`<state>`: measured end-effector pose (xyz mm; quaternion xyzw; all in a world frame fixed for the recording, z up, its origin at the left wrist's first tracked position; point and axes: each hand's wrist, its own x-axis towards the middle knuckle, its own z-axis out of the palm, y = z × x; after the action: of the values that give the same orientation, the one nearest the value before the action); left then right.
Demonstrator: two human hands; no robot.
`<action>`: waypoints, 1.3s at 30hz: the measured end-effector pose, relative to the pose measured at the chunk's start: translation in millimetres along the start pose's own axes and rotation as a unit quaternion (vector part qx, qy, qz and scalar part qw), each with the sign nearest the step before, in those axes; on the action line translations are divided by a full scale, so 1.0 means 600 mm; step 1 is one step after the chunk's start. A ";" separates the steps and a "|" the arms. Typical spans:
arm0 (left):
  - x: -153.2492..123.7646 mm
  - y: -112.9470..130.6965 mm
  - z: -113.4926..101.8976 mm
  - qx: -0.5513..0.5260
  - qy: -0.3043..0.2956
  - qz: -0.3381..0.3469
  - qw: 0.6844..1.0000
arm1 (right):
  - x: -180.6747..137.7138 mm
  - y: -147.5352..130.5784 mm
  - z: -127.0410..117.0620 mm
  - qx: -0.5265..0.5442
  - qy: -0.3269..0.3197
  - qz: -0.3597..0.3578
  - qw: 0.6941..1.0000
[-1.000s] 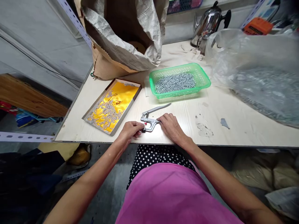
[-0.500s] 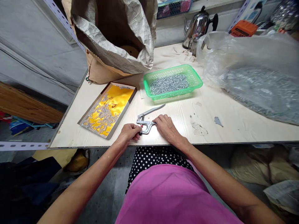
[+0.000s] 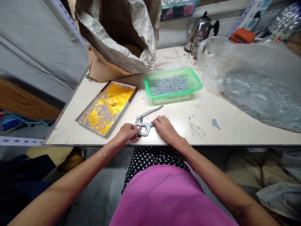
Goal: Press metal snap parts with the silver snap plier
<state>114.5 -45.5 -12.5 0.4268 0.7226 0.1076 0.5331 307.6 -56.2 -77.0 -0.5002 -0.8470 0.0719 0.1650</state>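
Grey metal snap pliers (image 3: 150,111) lie on the table near its front edge, with their handles spread. A spring and a small red and black part show at the jaw end. My right hand (image 3: 166,129) is closed on the end of the lower handle. At the jaw, the thumb and fingers of my left hand (image 3: 128,133) are pinched together against the red and black part. Whatever small piece they may hold is hidden. To the left sits a shallow box (image 3: 117,124) with a yellow lining and many small silver metal pins (image 3: 103,116).
A green basket (image 3: 196,82) of similar metal pieces stands behind the pliers. A large paper-lined sack (image 3: 141,59) rises at the back left. On the right lies a clear plastic bag (image 3: 258,91) full of metal parts. A steel kettle (image 3: 199,28) stands at the back.
The view has shifted slightly. Both hands stay at the pliers with nearly the same hold, and the pliers look unmoved on the table.
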 end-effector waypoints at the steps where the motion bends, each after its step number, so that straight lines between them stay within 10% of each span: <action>1: -0.001 -0.005 0.001 0.013 0.008 0.010 1.000 | -0.002 -0.001 -0.002 -0.003 -0.005 0.001 1.000; 5: -0.026 -0.032 0.014 0.115 0.092 0.170 0.975 | -0.005 -0.003 -0.024 0.005 -0.034 -0.004 0.999; 10: -0.066 -0.072 0.054 0.284 0.212 0.422 0.834 | 0.037 0.005 -0.050 -0.024 0.014 -0.006 1.000; 22: -0.055 -0.120 0.092 0.355 0.249 0.528 0.730 | 0.125 0.064 -0.041 -0.085 -0.078 -0.161 0.980; 31: -0.063 -0.135 0.108 0.272 0.258 0.529 0.762 | 0.111 0.057 -0.037 -0.069 -0.052 -0.138 0.987; 39: -0.059 -0.087 0.031 0.077 0.205 0.327 0.919 | 0.042 0.033 -0.070 -0.004 0.014 -0.092 0.996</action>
<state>106.4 -109.1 -28.0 0.6474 0.6423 0.3052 0.2742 327.6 -26.3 -38.2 -0.4215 -0.8874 0.0463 0.1807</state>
